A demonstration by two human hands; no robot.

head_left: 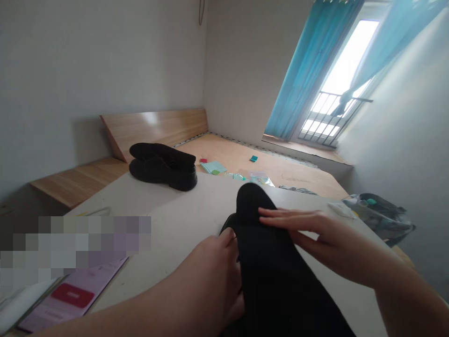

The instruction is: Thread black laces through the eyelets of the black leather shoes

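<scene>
A long black insole point(277, 276) with a rounded end rises toward me in the foreground. Behind its left edge shows the dark rim of a black shoe point(227, 224), most of which is hidden. My left hand point(219, 267) is closed around the shoe's side, its fingertips partly covered. On the insole's right side rests my right hand point(312, 227), with straight fingers laid flat across the surface near the rounded end. Farther back on the table, another black shoe point(161, 173) stands with a black insole point(159, 152) lying on top of it.
The white table point(168, 217) carries a phone point(75, 295) at lower left, beside a pixelated patch. Beyond lies a tan bed surface point(298, 175) with small packets and a teal piece point(254, 158). A clear plastic bag point(382, 217) sits at right.
</scene>
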